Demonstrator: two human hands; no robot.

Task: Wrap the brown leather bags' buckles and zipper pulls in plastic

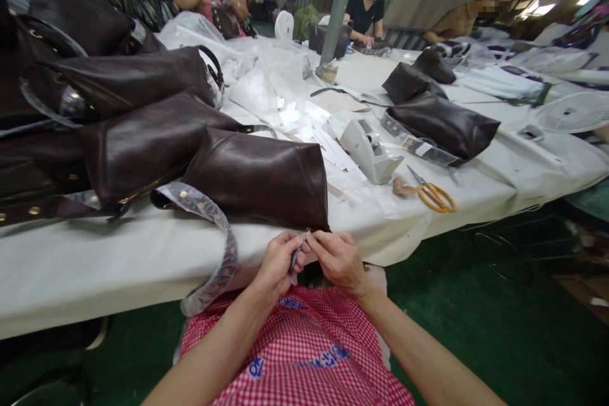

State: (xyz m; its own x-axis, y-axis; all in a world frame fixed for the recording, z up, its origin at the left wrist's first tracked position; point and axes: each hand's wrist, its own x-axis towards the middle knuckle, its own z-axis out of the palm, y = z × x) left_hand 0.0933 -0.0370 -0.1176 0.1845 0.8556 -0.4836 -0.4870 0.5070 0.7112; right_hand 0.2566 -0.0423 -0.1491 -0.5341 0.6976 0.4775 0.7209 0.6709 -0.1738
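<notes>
Over the table's front edge, my left hand (276, 261) is closed around a narrow dark strip (295, 259) with what looks like clear film on it. My right hand (340, 261) pinches at the strip's upper end, its fingertips meeting those of the left; the exact detail between them is too small to make out. Just beyond both hands lies a dark brown leather bag (261, 174) on its side. A plastic-wrapped strap (223, 254) hangs from that bag over the edge, left of my hands.
More brown bags (137, 139) are heaped at the left. To the right are a tape dispenser (368, 149), yellow-handled scissors (435, 195) and another brown bag (447, 124). Plastic sheeting (271, 70) and a grey post (340, 6) stand mid-table. Several people work across the white-covered table (118, 266).
</notes>
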